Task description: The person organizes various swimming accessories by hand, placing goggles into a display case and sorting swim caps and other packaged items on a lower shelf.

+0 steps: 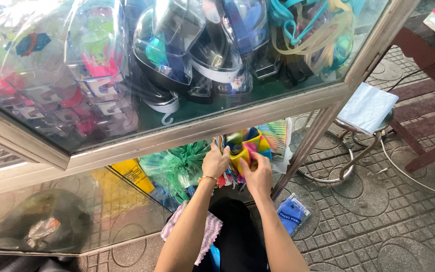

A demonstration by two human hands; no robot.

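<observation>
Below the edge of a glass display case (202, 128), both my hands reach into its lower shelf. My left hand (214, 162), with a thin bracelet at the wrist, grips the left side of a bundle of multicoloured items (250, 146) in yellow, pink, blue and green. My right hand (259, 177) holds the same bundle from below and the right. The bundle's lower part is hidden by my fingers. A green plastic bag (177, 166) lies just left of my left hand.
The case top holds several clear-packaged swim goggles and masks (167, 55). A yellow package (134, 174) and a black bag (46, 219) sit inside the lower shelf. A metal stool with a blue pad (366, 108) stands right; a blue packet (292, 214) lies on the paving.
</observation>
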